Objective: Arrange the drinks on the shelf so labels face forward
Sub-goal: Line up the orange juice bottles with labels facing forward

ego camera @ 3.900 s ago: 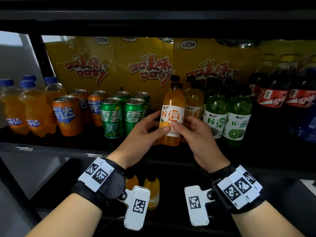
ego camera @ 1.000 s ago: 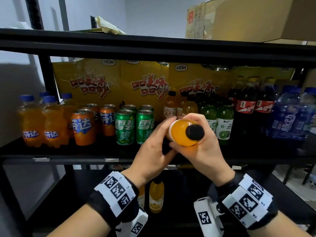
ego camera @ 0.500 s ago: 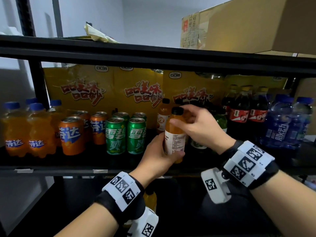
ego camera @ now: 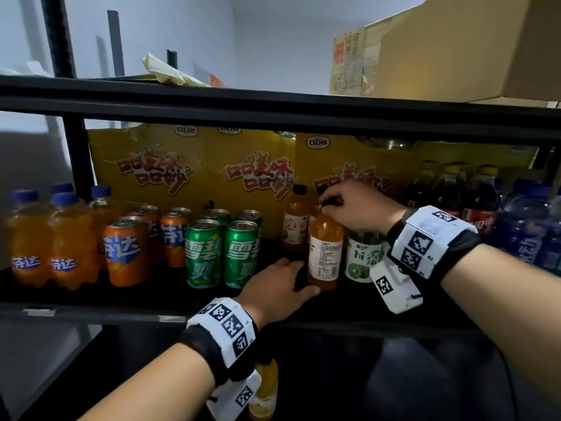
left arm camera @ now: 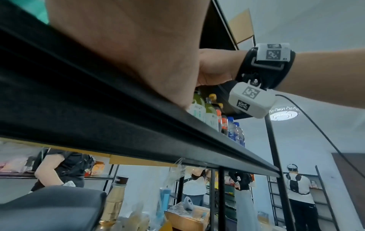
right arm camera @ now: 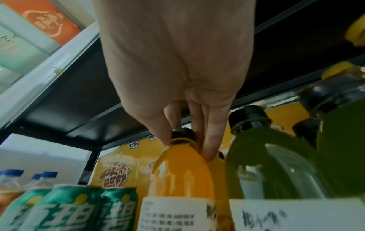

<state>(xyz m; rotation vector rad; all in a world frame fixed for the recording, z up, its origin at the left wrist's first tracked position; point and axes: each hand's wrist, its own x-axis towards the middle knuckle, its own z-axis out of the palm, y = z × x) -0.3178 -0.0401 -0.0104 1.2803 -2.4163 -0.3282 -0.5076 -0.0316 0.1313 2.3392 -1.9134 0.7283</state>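
The right hand (ego camera: 355, 208) covers the cap of the orange juice bottle (ego camera: 324, 253), whose fine print is too small to read. The kiwi bottle (ego camera: 362, 256) is half hidden behind that wrist. At the shelf (ego camera: 91, 311) front's right end, blue bottles (ego camera: 534, 235) run past the picture's edge.

Light was dim beneath the shelf (ego camera: 273, 311); a ceiling lamp (left arm camera: 283, 115) glared in the left wrist view. Wide-angle edges bent, and close skin blurred softly.
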